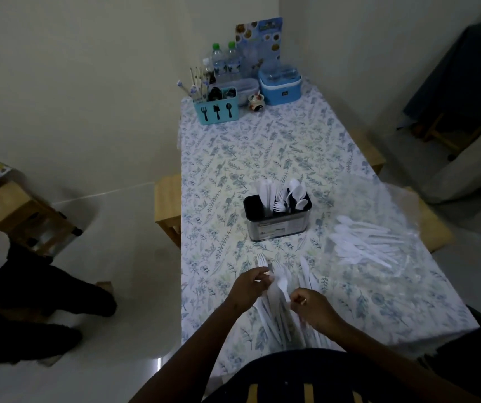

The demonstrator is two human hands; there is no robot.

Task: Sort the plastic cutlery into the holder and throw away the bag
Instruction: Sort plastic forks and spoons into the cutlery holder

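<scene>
— What could go wrong from here?
— A spoon (283, 285) is pinched by its handle end in the curled right hand (312, 309). White pieces, of a kind that cannot be told, are gripped in the curled left hand (250, 286). A thin handle so held could be let slip, or be dropped into the wrong compartment of the holder (277, 218) at twelve o'clock from the hands. The loose pile (277, 321) beneath could be swept off the table (248, 146) by a wrist.
— And the bag?
— The bag (390, 205) lies at three o'clock of the holder. If it were lifted early, the heap of spoons (358, 245) on it would be spilled.
— Counts?
— One holder, one bag and one held spoon are counted, with two bottles (223, 61) and one blue caddy (216, 110) at the far end. The piled pieces overlap too much to be counted.
</scene>
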